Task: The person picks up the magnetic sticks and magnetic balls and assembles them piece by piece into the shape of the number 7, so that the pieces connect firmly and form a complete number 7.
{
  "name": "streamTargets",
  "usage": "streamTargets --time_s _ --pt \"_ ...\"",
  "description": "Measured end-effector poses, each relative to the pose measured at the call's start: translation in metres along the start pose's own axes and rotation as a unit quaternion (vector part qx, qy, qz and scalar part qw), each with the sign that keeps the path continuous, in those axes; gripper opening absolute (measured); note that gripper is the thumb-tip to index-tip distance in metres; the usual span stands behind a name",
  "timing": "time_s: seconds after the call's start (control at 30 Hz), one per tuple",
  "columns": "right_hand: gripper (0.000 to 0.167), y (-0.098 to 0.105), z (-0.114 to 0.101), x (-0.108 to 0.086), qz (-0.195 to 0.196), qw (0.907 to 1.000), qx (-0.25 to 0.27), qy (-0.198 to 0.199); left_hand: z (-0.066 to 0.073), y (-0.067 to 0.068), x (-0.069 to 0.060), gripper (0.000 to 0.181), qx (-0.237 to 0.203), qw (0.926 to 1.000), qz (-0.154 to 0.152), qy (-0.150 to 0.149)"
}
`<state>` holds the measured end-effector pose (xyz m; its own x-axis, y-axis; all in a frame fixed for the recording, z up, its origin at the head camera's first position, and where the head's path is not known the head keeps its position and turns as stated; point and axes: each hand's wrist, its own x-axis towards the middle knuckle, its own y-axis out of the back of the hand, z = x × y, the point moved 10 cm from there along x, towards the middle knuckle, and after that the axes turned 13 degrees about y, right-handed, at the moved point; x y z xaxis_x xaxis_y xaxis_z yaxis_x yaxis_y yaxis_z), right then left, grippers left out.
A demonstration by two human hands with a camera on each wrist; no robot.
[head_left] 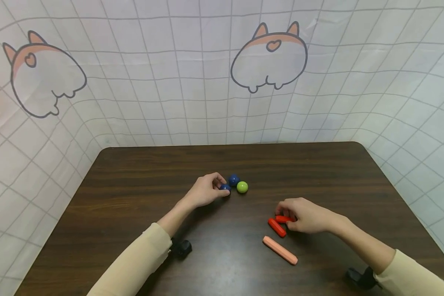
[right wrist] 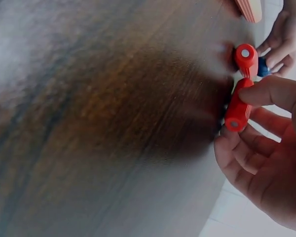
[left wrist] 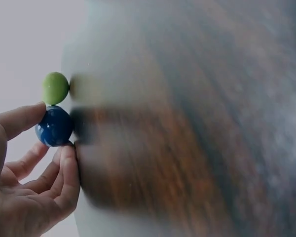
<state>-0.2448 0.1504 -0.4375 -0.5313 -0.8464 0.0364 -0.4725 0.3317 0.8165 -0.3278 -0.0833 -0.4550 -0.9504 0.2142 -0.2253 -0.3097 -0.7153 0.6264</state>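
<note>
Between thumb and fingers, my left hand pinches a glossy blue ball resting on the table. A second blue ball and a green ball sit just right of it. The left wrist view shows the held blue ball below the green ball; the other blue one is hidden there. My right hand holds a short red rod by thumb and fingers, low over the table. Beside it lies another red rod. Grey discs mark the rod ends in the right wrist view, on the held red rod too.
Nearer the person, a longer peach rod lies slantwise on the dark wooden table. A white checked cloth with animal drawings hangs behind and beside the table. Each wrist carries a black camera mount.
</note>
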Motion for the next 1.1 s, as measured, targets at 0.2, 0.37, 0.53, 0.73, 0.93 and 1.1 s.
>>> streamTargets --time_s 0.2,0.37,0.53,0.73,0.93,1.1 --pt "0.026 0.006 -0.001 -0.001 0.024 0.9996 -0.015 0.005 0.001 0.000 -0.001 0.025 0.012 0.9999 -0.007 0.005" --pt "0.026 0.010 0.002 -0.002 0.044 0.9989 -0.016 -0.007 0.004 0.001 -0.003 0.026 0.015 0.9998 -0.010 0.005" --pt "0.024 0.012 0.003 0.000 0.049 0.9987 -0.015 -0.005 0.003 0.004 -0.005 0.025 0.010 0.9999 -0.007 0.012" --pt "0.026 0.018 -0.004 0.005 0.065 0.9974 -0.026 0.020 0.000 0.006 -0.006 0.025 0.001 0.9997 -0.010 0.022" --pt "0.027 0.019 -0.007 0.010 0.072 0.9967 -0.028 0.027 -0.001 0.006 -0.008 0.026 -0.001 0.9996 -0.013 0.024" --pt "0.027 0.020 -0.009 0.014 0.068 0.9970 -0.019 0.030 0.002 0.007 -0.010 0.025 0.014 0.9997 -0.011 0.017"
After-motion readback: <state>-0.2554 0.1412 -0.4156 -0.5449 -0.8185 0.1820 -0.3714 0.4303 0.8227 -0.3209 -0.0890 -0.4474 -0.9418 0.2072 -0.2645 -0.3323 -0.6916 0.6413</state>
